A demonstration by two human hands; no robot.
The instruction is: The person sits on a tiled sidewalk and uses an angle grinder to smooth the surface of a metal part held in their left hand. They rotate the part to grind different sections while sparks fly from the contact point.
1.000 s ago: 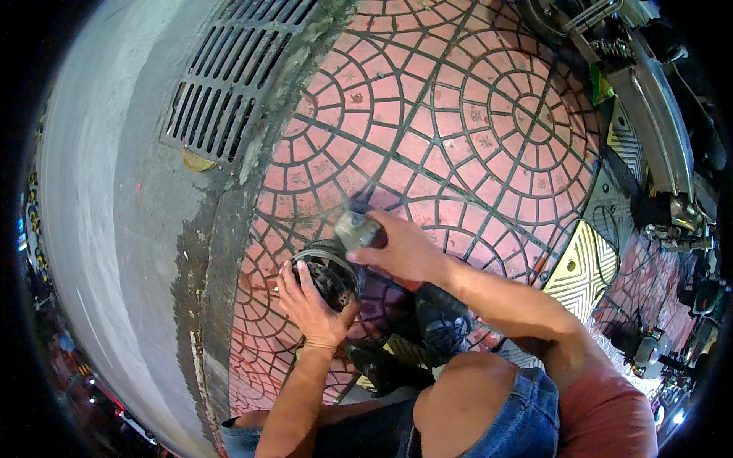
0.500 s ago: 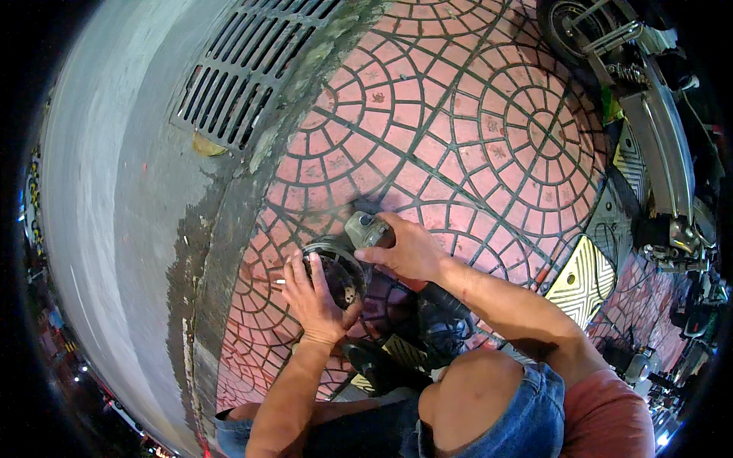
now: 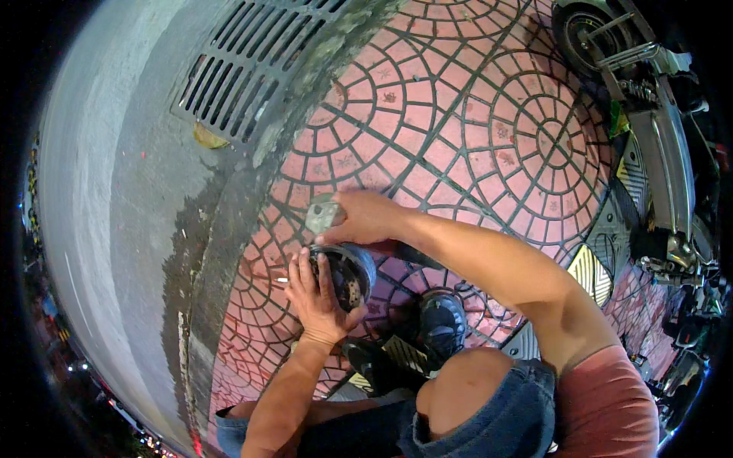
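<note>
My left hand [image 3: 314, 301] is curled over a round, hollow metal part [image 3: 350, 267] with a pale rim and a dark, dirty inside. Its exact kind I cannot tell. A white cigarette [image 3: 282, 280] sticks out from between the fingers of the same hand. My right hand [image 3: 365, 217] is wrapped around what looks like an angle grinder, whose grey metal head [image 3: 321, 216] shows just beyond the part's far rim. The grinder's body runs back under my right forearm, mostly hidden. Its disc cannot be made out.
Pink patterned paving [image 3: 427, 137] surrounds the work. A kerb leads left to a grey road with a metal drain grate [image 3: 252, 69] and a wet patch. Motorbikes [image 3: 664, 160] stand along the right side. My shoe [image 3: 443, 320] is close behind the part.
My right hand has carried the grinder leftward and slightly away, from the part's right side to its far rim. My left hand keeps its place on the part.
</note>
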